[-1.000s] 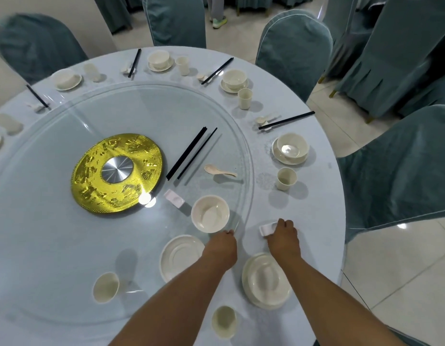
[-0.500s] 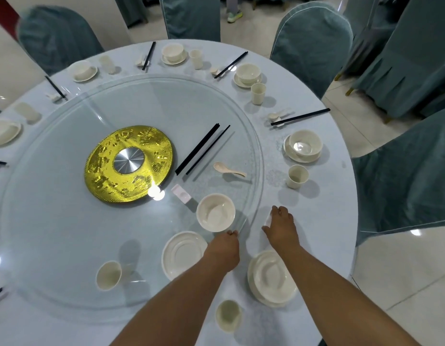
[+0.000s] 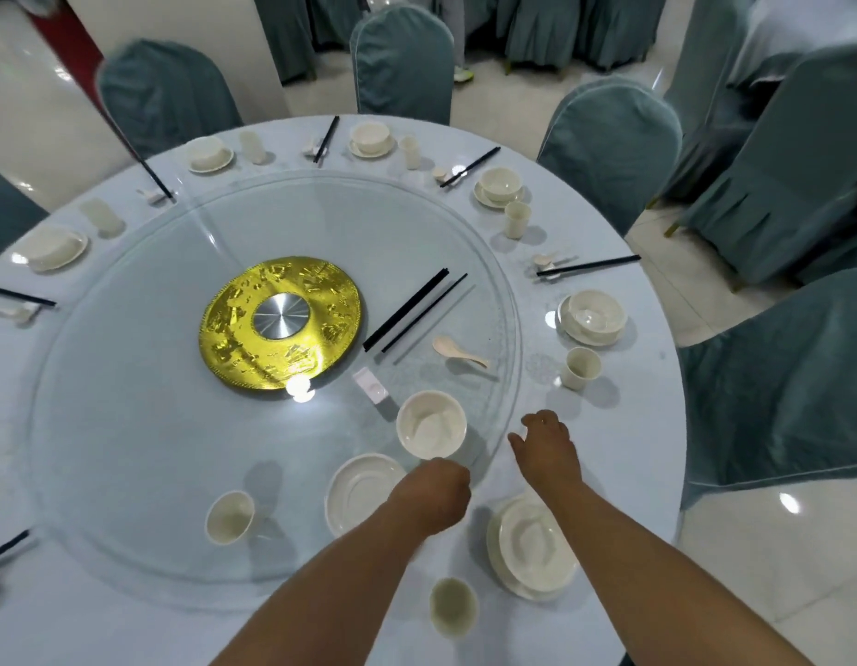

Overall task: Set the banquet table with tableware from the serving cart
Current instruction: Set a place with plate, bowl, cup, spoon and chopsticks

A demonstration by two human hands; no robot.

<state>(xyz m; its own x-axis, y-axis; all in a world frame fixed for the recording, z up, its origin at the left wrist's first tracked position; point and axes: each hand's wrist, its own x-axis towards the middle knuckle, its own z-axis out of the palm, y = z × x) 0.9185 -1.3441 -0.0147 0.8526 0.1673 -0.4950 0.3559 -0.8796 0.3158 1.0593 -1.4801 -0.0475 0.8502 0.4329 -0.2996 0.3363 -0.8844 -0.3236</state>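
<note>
While the left hand (image 3: pixel 434 492) rests curled at the glass turntable's (image 3: pixel 129 449) edge, just below a loose bowl (image 3: pixel 431 424), whether it grips anything cannot be told. Right hand (image 3: pixel 544 442) hovers over the counter (image 3: pixel 623 425), fingers loosely bent, holding nothing. Judgement: a near place setting is being laid; next, the bowl, plate (image 3: pixel 364 492), chopsticks (image 3: pixel 412 312) and spoon (image 3: pixel 458 350) need moving off the glass.

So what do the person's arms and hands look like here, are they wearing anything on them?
Both arms are bare from the lower frame edge to the fingers: no sleeves, gloves, watch, bracelet or rings show on the left hand or the right hand. Only forearms and the backs of the hands are in view. The fingers are partly hidden, so a ring there cannot be ruled out.
</note>
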